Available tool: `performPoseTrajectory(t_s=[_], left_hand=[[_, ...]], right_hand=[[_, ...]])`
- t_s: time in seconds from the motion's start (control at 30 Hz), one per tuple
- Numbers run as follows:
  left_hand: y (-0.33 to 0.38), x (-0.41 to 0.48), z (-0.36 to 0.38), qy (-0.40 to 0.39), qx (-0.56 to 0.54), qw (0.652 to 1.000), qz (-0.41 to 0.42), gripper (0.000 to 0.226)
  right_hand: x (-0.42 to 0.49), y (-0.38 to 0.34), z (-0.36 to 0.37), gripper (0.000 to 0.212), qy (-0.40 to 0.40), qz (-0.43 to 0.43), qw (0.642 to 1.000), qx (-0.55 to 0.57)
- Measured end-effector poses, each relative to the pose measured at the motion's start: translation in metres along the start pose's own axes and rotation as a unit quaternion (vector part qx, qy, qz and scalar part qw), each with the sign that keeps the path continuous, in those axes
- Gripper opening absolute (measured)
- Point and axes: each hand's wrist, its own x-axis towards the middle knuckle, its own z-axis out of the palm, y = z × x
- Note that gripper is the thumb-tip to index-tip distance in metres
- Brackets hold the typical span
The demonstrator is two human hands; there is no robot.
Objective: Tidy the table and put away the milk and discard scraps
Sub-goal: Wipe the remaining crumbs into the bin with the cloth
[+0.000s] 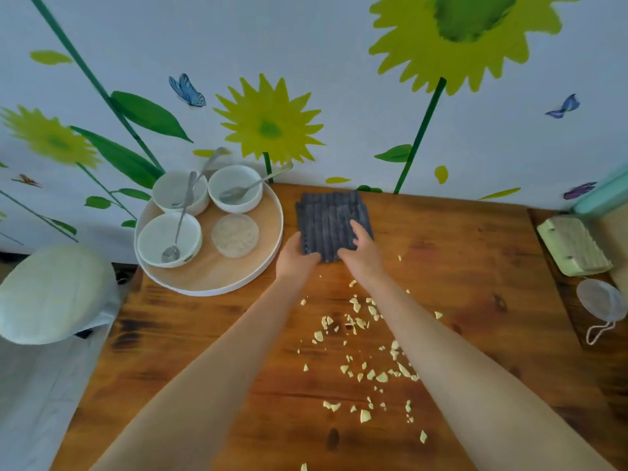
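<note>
Both hands were on the grey cloth [331,219], which lay folded at the far edge of the table [458,266], by the wall and just right of the tray [217,283]. Left hand [295,254] had its fingers curled round the near-left corner. Right hand [361,248] held the near-right edge, fingers on top, thumb prob. underneath. So both were grasping the cloth, neither free. Scraps [365,334] lay scattered betw. the forearms and nearer the person, w/ a few strays to the right. Milk: not in view.

Step in hand, as I judged it: take up the cloth and wipe the scraps together. To do it well:
- Keep the cloth folded, so it gives a firm pad w/ a straight edge.
- Start beyond the farthest bits and draw toward the near edge in overlapping strokes, strays first.
- Use light pressure. The bits looked dry and light, so they would likely skitter if swept fast.
- Make one heap, then catch it in a cupped hand at the table edge.
- The bin [51,294] at left had its lid down, so it would need opening.
- Keep clear of the tray's bowls [170,237].
</note>
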Motion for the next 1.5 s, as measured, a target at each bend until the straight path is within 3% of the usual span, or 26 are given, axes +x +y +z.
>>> performPoseTrajectory(t_s=[0.1, 0.23, 0.33, 0.5, 0.63, 0.8, 1.03, 1.27, 1.4, 1.5], left_hand=[[-0.001, 0.037, 0.006, -0.038, 0.145, 0.986, 0.073, 0.073], [-0.007, 0.080, 0.010, -0.073, 0.404, 0.899, 0.153, 0.098], [-0.017, 0.097, 0.012, -0.138, 0.499, 0.837, 0.178, 0.097], [-0.020, 0.103, 0.014, -0.113, 0.561, 0.792, 0.211, 0.068], [-0.018, 0.079, 0.022, -0.119, 0.566, 0.788, 0.211, 0.054], [-0.036, 0.031, 0.034, -0.132, 0.543, 0.808, 0.189, 0.053], [-0.067, -0.025, 0.030, -0.154, 0.554, 0.795, 0.192, 0.050], [-0.096, -0.075, 0.029, -0.127, 0.568, 0.792, 0.183, 0.051], [-0.104, -0.102, 0.035, -0.108, 0.606, 0.774, 0.152, 0.057], [-0.107, -0.114, 0.041, -0.096, 0.636, 0.753, 0.142, 0.049]], right_hand=[[0.033, 0.006, -0.002, 0.077, -0.025, -0.085, 0.979, -0.183], [0.077, 0.016, -0.013, 0.093, -0.117, -0.105, 0.876, -0.456], [0.091, 0.021, -0.017, 0.095, -0.172, -0.080, 0.848, -0.495], [0.087, 0.025, -0.010, 0.066, -0.114, -0.096, 0.836, -0.528], [0.067, 0.023, -0.021, 0.058, -0.116, -0.076, 0.814, -0.564], [0.022, 0.038, -0.027, 0.060, -0.134, -0.045, 0.796, -0.588], [-0.050, 0.061, -0.026, 0.054, -0.151, -0.029, 0.797, -0.584], [-0.111, 0.069, -0.026, 0.044, -0.165, -0.060, 0.817, -0.550], [-0.137, 0.078, -0.022, 0.041, -0.157, -0.086, 0.817, -0.548], [-0.149, 0.082, -0.018, 0.038, -0.161, -0.091, 0.816, -0.547]])
